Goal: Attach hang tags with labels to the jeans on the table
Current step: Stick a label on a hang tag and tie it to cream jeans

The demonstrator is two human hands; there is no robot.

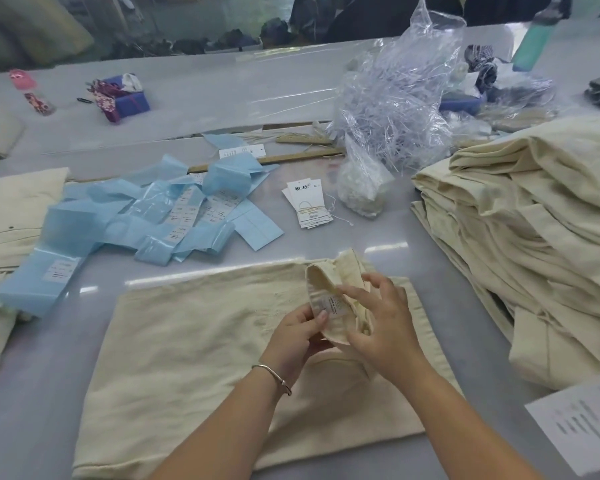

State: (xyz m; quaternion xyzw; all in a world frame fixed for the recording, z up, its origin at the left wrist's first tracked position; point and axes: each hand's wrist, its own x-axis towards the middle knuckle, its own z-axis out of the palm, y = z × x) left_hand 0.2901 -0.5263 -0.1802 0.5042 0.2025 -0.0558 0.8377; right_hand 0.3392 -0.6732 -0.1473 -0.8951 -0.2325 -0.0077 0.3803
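Folded cream jeans [194, 344] lying flat on the grey worktop [326, 237], nearest the camera, waistband [329, 282] turned up and back at the far right corner to bare a small white sewn-in label [333, 304]. Left hand [297, 332] gripping the turned-up waistband from below, fingers curled under the cloth and thumb pressed on the label's lower edge; thin metal bangle [274, 374] at that wrist. Right hand [381, 327] resting on the fold just beside the label, fingers spread and bent, tips touching the cloth, nothing plainly pinched. Beyond the jeans, near the middle of the worktop, a small bundle of white hang tags [307, 204] tied with pale string. To its left, a loose heap of blue backing strips [146, 216] carrying white printed stickers. To its right, a crumpled clear plastic bag [395, 109] full of thin plastic fasteners. High stack of folded cream jeans [534, 237] along the right edge; printed paper sheet [582, 424] at the lower right corner.
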